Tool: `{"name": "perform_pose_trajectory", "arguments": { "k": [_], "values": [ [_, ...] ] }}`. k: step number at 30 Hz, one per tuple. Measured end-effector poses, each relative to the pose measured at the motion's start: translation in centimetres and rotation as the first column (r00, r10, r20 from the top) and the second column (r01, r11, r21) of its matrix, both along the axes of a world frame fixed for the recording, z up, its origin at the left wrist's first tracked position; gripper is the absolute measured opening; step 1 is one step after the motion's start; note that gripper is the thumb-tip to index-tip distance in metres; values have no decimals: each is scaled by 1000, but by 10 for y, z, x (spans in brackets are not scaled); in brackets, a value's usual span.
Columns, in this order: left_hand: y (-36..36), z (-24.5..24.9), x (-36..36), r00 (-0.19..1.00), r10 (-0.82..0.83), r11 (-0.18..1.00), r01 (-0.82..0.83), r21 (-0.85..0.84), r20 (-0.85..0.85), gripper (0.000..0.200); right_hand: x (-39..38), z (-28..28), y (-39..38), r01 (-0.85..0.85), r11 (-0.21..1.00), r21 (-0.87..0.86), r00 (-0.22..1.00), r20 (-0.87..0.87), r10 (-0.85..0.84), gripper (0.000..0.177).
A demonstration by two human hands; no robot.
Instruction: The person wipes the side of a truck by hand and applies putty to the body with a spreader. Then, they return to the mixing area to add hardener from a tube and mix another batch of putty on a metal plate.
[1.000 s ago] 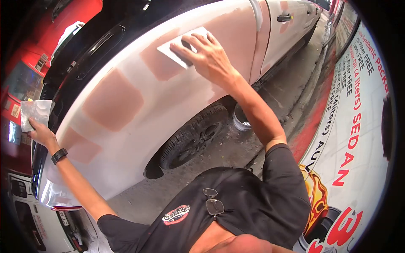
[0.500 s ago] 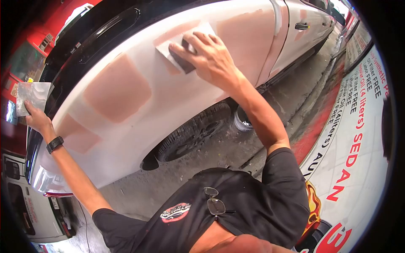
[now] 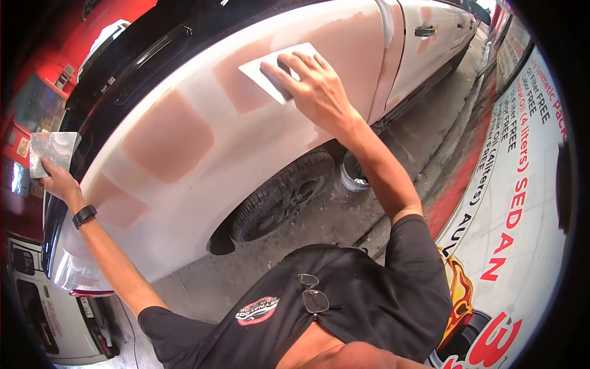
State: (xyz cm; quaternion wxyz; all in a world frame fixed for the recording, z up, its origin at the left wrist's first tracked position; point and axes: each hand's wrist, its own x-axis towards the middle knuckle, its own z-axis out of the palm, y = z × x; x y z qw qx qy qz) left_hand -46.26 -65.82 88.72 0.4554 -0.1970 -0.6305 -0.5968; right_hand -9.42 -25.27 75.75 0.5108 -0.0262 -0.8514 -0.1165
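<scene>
My right hand (image 3: 322, 92) grips a thin, flat putty spreader (image 3: 253, 69), its fingers spread over the upper face. The spreader lies against or very close to the car's pale rear side panel (image 3: 184, 197), over a pinkish-brown patch (image 3: 233, 86). Its contact edge is hard to make out. At far left, my left hand (image 3: 61, 184) holds a square metal mixing plate (image 3: 54, 147) with greyish smears on it, beside the car's dark rear window area. Another rounded brown patch (image 3: 169, 136) lies on the panel between my hands.
Below the panel is the car's rear wheel (image 3: 286, 194), with a white bucket (image 3: 353, 175) beside it. A lettered white banner (image 3: 504, 203) runs along the right. A white van (image 3: 52, 301) stands at lower left. Dark glasses (image 3: 315, 300) hang from my shirt.
My right hand and the spreader have shifted slightly right along the panel, uncovering more of the brown patch. The spreader's face now looks brighter. My left hand with the plate sits slightly lower in view.
</scene>
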Motion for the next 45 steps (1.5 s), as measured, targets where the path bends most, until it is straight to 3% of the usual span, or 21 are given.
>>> {"name": "perform_pose_trajectory", "arguments": {
  "k": [2, 5, 14, 15, 22, 26, 29, 32, 36, 40, 41, 44, 45],
  "values": [
    [2, 0, 5, 998, -67, 998, 67, 17, 11, 46, -12, 10, 12, 6, 999, 32, 1000, -22, -5, 54],
    [-1, -1, -1, 998, -59, 998, 59, 12, -1, 46, -23, 21, 24, 15, 991, 133, 998, -64, -7, 41],
    [-11, -1, -4, 975, 186, 981, -176, -87, 124, 55, -32, 9, 32, -56, 994, 94, 998, 7, 55, 45],
    [-8, -2, -5, 990, 113, 993, -112, -26, 82, 56, -31, 3, 32, -65, 993, 98, 998, -2, 66, 46],
    [-13, -1, -14, 992, 122, 989, -118, -92, 32, 58, -14, -62, 2, -21, 999, -47, 999, 48, 24, 48],
    [-9, 0, -9, 984, 146, 988, -139, -74, 104, 60, -7, -93, -14, 4, 996, -94, 998, 57, 2, 47],
    [-8, 0, -12, 982, 170, 985, -166, -53, 81, 66, 13, -76, -21, -42, 990, -133, 987, 149, 62, 44],
    [-7, 0, -7, 979, 152, 987, -143, -75, 133, 57, 7, -37, -9, -61, 995, -83, 997, 50, 65, 44],
    [6, 0, 7, 996, 88, 995, -87, -48, 23, 50, -24, 11, 8, -29, 998, 47, 997, -70, 33, 44],
    [4, 0, 7, 995, 72, 997, -70, -24, 69, 51, -41, 20, 8, -39, 998, 44, 999, -30, 40, 40],
    [5, 0, 8, 995, 82, 996, -80, -30, 57, 51, -38, 17, 2, -77, 997, -27, 997, 20, 78, 66],
    [3, 1, 9, 991, 120, 992, -117, -48, 59, 53, -34, -6, -9, -103, 994, -32, 992, 71, 105, 67],
    [3, 2, 9, 988, 135, 990, -132, -46, 78, 53, -32, -14, -15, -90, 995, 42, 994, 64, 87, 46]
  ]
}}
